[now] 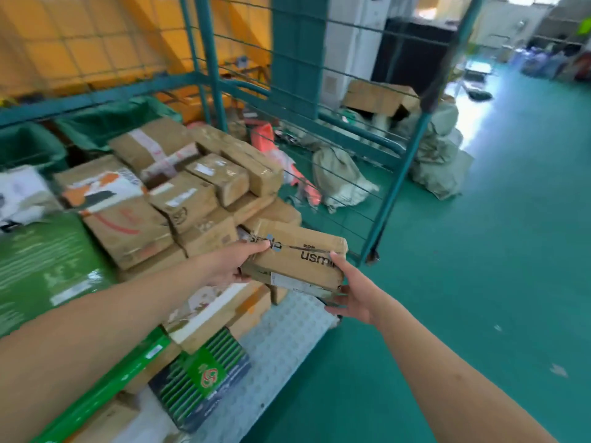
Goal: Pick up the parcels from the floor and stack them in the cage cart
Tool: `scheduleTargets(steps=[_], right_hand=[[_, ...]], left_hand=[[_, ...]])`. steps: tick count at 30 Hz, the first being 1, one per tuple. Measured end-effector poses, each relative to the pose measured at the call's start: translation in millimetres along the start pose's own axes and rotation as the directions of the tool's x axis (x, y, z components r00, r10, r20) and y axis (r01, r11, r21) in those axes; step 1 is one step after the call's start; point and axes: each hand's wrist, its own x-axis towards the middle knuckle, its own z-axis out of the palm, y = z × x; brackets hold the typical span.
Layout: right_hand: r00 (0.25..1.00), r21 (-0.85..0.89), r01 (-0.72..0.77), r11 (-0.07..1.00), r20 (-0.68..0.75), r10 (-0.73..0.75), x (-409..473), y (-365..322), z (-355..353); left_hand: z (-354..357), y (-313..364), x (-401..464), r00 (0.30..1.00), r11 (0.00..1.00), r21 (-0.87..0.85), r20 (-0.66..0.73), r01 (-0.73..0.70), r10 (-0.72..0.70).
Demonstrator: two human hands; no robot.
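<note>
A flat brown cardboard parcel (299,259) with black print hangs between both my hands at the open front of the cage cart (395,183). My left hand (235,263) grips its left end, thumb on top. Its right near corner is held by my right hand (351,290), thumb up the side and fingers underneath. Behind and left of it, several brown cardboard parcels (179,199) are stacked inside the cart. Below them lie a green striped box (204,375) and a long green box (105,388).
The cart's grey studded floor plate (284,340) shows bare at its front right. Woven sacks (339,177) and an open cardboard box (380,97) lie on the green floor behind the cart's mesh. Open green floor (479,282) stretches to the right.
</note>
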Motion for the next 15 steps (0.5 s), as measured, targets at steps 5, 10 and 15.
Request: scheduleTargets(steps=[5,10,15], right_hand=[[0.995,-0.098,-0.004,0.995,0.098,0.014,31,-38,86],[0.987,-0.197,0.035,0.980,0.159,-0.004,63,-61,149],[0.980,-0.232,0.042,0.972,0.200,0.006,93,-80,182]], left_hand=[[-90,-12,-17,0.996,0.996,-0.084,-0.091,-0.002,-0.006],[-146,-23,-32,0.984,0.988,-0.156,-0.177,-0.020,-0.008],[-177,-27,-21,0.966,0.978,-0.204,-0.259,-0.039,-0.015]])
